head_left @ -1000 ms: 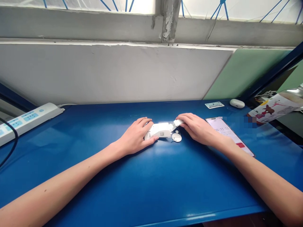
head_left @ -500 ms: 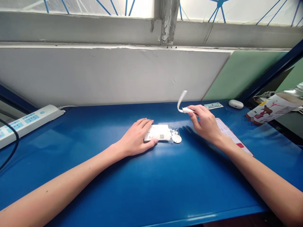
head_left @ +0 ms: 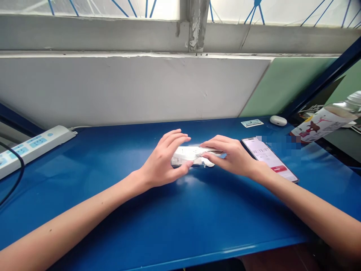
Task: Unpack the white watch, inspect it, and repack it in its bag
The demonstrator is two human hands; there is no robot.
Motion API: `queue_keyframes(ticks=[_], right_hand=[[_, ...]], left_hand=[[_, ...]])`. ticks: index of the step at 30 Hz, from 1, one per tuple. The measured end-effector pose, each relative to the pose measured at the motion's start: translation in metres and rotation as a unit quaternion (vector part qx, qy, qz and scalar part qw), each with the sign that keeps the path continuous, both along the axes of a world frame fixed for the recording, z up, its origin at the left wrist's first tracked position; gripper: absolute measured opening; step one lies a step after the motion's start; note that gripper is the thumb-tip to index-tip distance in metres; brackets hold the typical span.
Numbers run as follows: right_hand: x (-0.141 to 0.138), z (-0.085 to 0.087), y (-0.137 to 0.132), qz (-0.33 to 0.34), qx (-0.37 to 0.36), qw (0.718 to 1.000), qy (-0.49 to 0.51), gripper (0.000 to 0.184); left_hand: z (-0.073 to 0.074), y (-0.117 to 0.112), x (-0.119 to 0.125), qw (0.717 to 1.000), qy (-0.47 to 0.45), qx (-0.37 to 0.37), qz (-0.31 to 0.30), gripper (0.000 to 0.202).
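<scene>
My left hand (head_left: 165,160) is open at the left end of a flat white rectangular block (head_left: 178,162), fingers raised and apart. Its thumb tip is over the near edge of the block; whether they touch I cannot tell. From the right, my right hand (head_left: 229,153) pinches a white bendy strip (head_left: 186,152) between thumb and fingers. The strip lies over or just above the block and hides much of its top. A small white piece (head_left: 208,163) shows at the block's right end, partly under my right thumb.
A phone (head_left: 266,160) displaying a timer lies beside my right wrist. Behind it are a small printed card (head_left: 252,123) and a white earbud case (head_left: 278,120). A tilted bottle (head_left: 321,126) is at the right edge. On the left lies a power strip (head_left: 36,145) near a black cable (head_left: 20,169).
My right hand has come down and left, bringing the white strip from the air onto or over the block. My left fingers have lifted off the block and spread.
</scene>
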State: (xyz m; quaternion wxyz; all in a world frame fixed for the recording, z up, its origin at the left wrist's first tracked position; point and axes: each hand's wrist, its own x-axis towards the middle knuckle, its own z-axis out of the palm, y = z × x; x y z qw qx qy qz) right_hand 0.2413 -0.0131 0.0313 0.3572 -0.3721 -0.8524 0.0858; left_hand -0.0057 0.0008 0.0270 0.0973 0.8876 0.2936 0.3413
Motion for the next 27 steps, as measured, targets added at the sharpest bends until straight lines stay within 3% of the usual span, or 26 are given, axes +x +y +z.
queue_keyframes(ticks=[3,6,8,11,14,18,24,27], right_hand=[[-0.016,0.021,-0.003,-0.005,-0.088,0.991,0.098,0.016],[-0.034,0.041,0.000,0.013,-0.144,0.963,0.226,0.023],[-0.044,0.049,0.005,0.046,-0.190,0.935,0.297,0.027],[-0.055,0.048,0.013,0.073,-0.264,0.890,0.366,0.030],[-0.058,0.037,0.021,0.071,-0.332,0.849,0.406,0.033],[-0.061,0.020,0.025,0.069,-0.391,0.816,0.420,0.039],[-0.068,0.011,0.022,0.135,-0.513,0.726,0.437,0.037],[-0.070,0.016,0.026,0.159,-0.531,0.704,0.443,0.035]], left_hand=[[0.011,-0.015,0.008,0.999,0.039,-0.024,-0.011,0.031],[0.017,-0.024,0.013,0.990,-0.006,-0.142,-0.027,0.025],[0.020,-0.027,0.016,0.967,-0.072,-0.238,-0.052,0.029],[0.022,-0.028,0.020,0.896,-0.181,-0.391,-0.109,0.034],[0.023,-0.028,0.025,0.809,-0.207,-0.529,-0.152,0.035],[0.020,-0.030,0.030,0.704,-0.230,-0.654,-0.152,0.036],[0.010,-0.029,0.032,0.632,-0.293,-0.700,-0.157,0.033],[0.007,-0.025,0.031,0.617,-0.309,-0.705,-0.163,0.033]])
